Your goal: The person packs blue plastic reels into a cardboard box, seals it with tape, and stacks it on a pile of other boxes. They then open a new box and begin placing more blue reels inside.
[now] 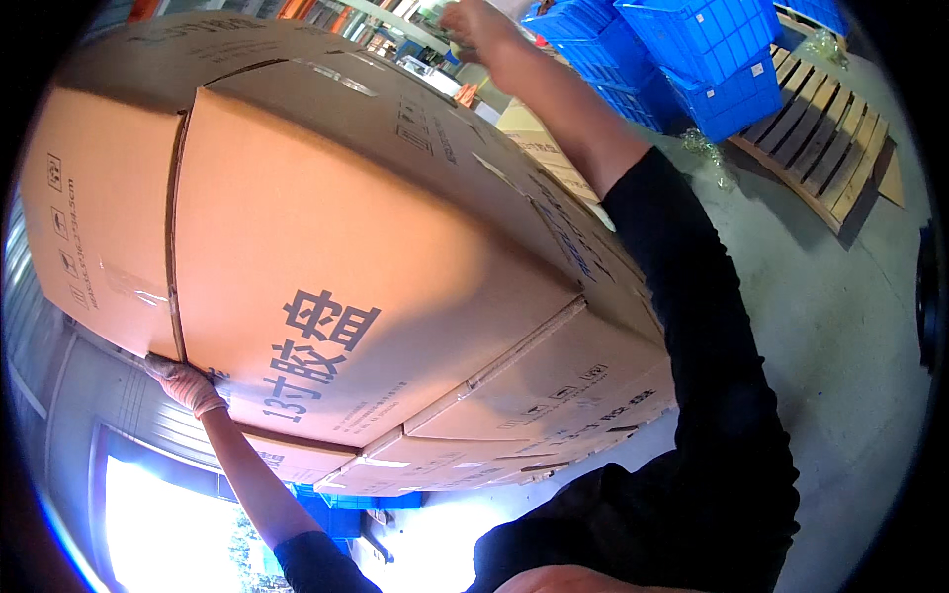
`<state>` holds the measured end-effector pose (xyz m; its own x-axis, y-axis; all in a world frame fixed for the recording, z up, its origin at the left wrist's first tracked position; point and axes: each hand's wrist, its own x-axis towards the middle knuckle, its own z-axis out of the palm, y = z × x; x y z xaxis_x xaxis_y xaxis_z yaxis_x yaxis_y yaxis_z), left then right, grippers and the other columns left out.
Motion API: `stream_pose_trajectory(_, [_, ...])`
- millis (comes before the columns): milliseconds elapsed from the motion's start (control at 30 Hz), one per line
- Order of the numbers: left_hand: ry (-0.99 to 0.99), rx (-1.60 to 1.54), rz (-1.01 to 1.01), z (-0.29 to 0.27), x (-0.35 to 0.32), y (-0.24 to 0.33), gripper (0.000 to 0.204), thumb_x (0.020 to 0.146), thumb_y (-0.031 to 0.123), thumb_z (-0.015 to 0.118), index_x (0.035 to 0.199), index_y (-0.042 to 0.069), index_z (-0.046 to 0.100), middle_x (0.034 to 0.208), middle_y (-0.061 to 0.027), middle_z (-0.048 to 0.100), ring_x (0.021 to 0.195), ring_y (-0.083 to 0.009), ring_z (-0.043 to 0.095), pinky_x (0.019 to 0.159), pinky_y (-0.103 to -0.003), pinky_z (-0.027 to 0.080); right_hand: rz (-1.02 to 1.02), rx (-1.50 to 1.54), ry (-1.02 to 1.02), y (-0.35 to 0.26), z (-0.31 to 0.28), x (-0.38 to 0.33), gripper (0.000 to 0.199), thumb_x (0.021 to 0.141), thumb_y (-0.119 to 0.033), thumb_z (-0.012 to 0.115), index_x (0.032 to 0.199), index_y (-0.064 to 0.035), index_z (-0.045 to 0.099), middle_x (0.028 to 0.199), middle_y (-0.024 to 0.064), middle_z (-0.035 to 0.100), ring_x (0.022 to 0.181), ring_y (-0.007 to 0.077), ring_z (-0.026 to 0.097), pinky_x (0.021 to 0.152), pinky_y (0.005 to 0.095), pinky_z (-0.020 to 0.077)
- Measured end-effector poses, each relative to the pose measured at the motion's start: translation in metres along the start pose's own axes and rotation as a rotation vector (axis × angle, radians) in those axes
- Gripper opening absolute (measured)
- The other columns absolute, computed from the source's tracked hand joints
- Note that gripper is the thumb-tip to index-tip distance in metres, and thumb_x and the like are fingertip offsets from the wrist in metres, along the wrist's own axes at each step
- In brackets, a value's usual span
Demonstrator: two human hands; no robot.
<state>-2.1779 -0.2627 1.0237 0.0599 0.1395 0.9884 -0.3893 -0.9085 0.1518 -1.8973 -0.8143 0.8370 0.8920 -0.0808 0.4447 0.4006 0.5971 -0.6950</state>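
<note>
A large brown cardboard box (326,237) with dark print fills the middle of the head view, stacked among other boxes. My left hand (185,385), in a light glove with dark fingertips, grips this box at its lower left corner, by the gap beside the neighbouring box (99,217). Its fingertips are partly hidden there. My right arm reaches up past the right side of the stack. At the top edge of the picture is my right hand (476,32), beyond the box's far top edge; its fingers are small and partly cut off.
Under the big box lie more cardboard boxes (534,395). Blue plastic crates (717,89) are piled at the back right beside a wooden pallet (830,138). Clear plastic scraps (710,158) lie on the grey floor (840,326). A bright opening (163,524) is at the lower left.
</note>
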Motion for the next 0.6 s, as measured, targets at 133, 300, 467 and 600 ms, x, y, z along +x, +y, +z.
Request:
stream_pose_trajectory(133, [0.039, 0.145, -0.084, -0.015, -0.014, 0.032, 0.051, 0.101, 0.039, 0.036, 0.131, -0.001, 0.047, 0.124, -0.0134, 0.056, 0.109, -0.026, 0.053, 0.098, -0.035, 0.041, -0.116, -0.037, 0.225, -0.017, 0.011, -0.019, 0.084, 0.091, -0.071, 0.027, 0.144, -0.0059, 0.037, 0.149, 0.0146, 0.035, 0.138, 0.0312, 0.03, 0.109, 0.0483, 0.0254])
stream_pose_trajectory(300, [0.033, 0.276, 0.021, 0.001, -0.018, 0.039, 0.045, 0.098, 0.035, 0.039, 0.12, -0.001, 0.052, 0.113, -0.0176, 0.059, 0.102, -0.0309, 0.056, 0.092, -0.039, 0.044, -0.778, -0.848, 0.094, -0.051, 0.119, -0.081, 0.071, 0.097, -0.059, 0.027, 0.141, -0.0054, 0.041, 0.139, 0.0158, 0.045, 0.129, 0.029, 0.04, 0.108, 0.0406, 0.0291])
stream_pose_trajectory(467, [-0.024, 0.589, 0.09, -0.006, 0.002, -0.012, 0.036, 0.098, 0.021, 0.041, 0.125, -0.002, 0.051, 0.12, -0.0233, 0.059, 0.105, -0.0354, 0.059, 0.089, -0.038, 0.047, -0.531, -0.334, -0.283, -0.021, 0.163, -0.005, 0.075, 0.097, -0.06, 0.021, 0.144, -0.0036, 0.035, 0.145, 0.0184, 0.039, 0.136, 0.0325, 0.034, 0.111, 0.0421, 0.0249])
stream_pose_trajectory(600, [-0.01, 0.502, -0.025, 0.004, -0.014, 0.048, 0.045, 0.1, 0.032, 0.032, 0.128, 0.001, 0.051, 0.119, -0.023, 0.059, 0.105, -0.0366, 0.06, 0.09, -0.041, 0.047, -0.462, -0.432, -0.262, -0.01, 0.165, -0.036, 0.073, 0.097, -0.059, 0.022, 0.144, -0.0038, 0.034, 0.146, 0.0178, 0.037, 0.136, 0.0318, 0.032, 0.112, 0.0419, 0.0236])
